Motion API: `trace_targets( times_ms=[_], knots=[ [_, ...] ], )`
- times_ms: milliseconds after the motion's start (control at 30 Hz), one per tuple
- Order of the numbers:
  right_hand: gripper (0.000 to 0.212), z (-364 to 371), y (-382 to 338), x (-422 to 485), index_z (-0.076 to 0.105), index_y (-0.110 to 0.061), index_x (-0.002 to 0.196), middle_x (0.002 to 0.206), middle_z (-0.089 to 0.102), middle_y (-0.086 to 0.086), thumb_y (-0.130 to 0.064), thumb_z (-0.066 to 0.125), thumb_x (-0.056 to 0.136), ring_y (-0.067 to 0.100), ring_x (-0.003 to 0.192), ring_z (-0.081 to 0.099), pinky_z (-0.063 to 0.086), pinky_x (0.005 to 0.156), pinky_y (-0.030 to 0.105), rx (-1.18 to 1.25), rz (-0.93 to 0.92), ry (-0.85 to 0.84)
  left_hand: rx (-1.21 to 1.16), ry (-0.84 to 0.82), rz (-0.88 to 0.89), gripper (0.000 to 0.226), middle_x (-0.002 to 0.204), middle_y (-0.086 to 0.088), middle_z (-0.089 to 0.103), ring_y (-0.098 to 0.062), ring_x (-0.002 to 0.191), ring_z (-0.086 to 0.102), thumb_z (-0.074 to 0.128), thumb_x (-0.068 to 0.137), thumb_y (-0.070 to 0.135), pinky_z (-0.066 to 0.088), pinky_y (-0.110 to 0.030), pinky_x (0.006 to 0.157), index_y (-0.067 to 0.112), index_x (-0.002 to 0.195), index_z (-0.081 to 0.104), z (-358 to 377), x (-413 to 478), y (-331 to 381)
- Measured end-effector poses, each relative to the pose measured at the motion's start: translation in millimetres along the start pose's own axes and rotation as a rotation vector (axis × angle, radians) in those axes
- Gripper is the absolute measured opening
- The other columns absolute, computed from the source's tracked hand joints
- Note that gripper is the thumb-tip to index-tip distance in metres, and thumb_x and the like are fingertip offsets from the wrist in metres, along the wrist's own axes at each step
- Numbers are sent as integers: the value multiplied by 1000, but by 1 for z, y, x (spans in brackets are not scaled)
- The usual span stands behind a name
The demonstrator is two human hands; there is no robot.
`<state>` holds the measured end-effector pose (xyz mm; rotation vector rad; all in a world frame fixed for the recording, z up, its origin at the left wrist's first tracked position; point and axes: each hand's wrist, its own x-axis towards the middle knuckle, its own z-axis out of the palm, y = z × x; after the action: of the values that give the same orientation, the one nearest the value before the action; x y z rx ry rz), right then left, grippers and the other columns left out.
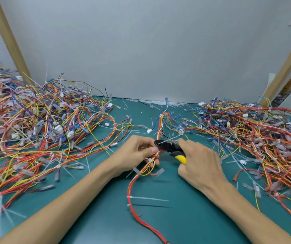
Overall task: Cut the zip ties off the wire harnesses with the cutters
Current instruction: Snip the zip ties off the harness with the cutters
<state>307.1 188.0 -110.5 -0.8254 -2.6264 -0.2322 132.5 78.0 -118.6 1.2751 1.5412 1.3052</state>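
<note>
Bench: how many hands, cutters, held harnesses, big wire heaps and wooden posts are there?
Hands: 2 (left hand, right hand)
Cutters: 1
Held harness: 1
Wire heaps: 2 (left heap, right heap)
Posts: 2 (left post, right post)
Total: 8

No legible text, number or brand in view. Cutters (170, 148): black head, yellow grip, no marking readable. White connector (149, 131) just beyond the cutters: too small and blurred to show print. Wire piles left and right of the cutters: nothing readable.
</note>
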Motion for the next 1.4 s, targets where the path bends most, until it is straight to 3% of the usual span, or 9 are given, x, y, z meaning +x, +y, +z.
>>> trace_targets(
  times_ms=[133, 300, 700, 933, 1233, 1400],
  knots=[
    [24, -2, 3, -1, 43, -23, 84, 67, 43, -3, -26, 42, 60, 32, 68, 51, 26, 51, 34, 10, -11, -50, -3, -22, -8, 20, 71, -8, 68, -28, 72, 61, 51, 100, 7, 50, -22, 62, -9, 93, 60, 0, 0, -1],
    [24, -1, 6, -1, 45, -24, 87, 72, 52, -2, -25, 48, 64, 32, 71, 53, 36, 54, 34, 27, -10, -92, -1, -40, -13, 21, 70, -6, 69, -27, 70, 61, 51, 100, 8, 50, -21, 61, -9, 93, 60, 0, 0, -1],
    [29, 1, 7, 1, 48, -23, 86, 68, 51, -1, -26, 45, 58, 35, 69, 47, 29, 53, 34, 27, -4, -79, -18, -47, -2, 16, 72, -8, 68, -27, 71, 61, 52, 99, 8, 49, -21, 59, 0, 93, 64, -1, -2, 4],
    [32, 2, 8, 1, 50, -24, 91, 72, 56, 0, -25, 45, 59, 34, 75, 52, 45, 60, 35, 109, 10, -136, -24, -60, -11, 17, 72, -9, 66, -30, 74, 61, 51, 99, 7, 49, -21, 61, 6, 88, 64, 0, -2, 6],
    [28, 6, 12, 5, 41, -32, 81, 58, 42, -2, -25, 43, 53, 35, 67, 45, 29, 53, 34, 128, -17, -139, -4, -60, 11, 21, 69, 0, 69, -21, 68, 63, 51, 99, 6, 48, -17, 59, -12, 98, 61, -1, -3, 5],
    [28, 2, 12, 6, 41, -33, 80, 57, 39, -3, -24, 44, 55, 36, 67, 43, 23, 50, 34, 137, -17, -146, -14, -53, 10, 19, 69, 1, 68, -17, 66, 63, 51, 99, 5, 47, -17, 58, -11, 96, 61, -1, -3, 7]
  ],
)
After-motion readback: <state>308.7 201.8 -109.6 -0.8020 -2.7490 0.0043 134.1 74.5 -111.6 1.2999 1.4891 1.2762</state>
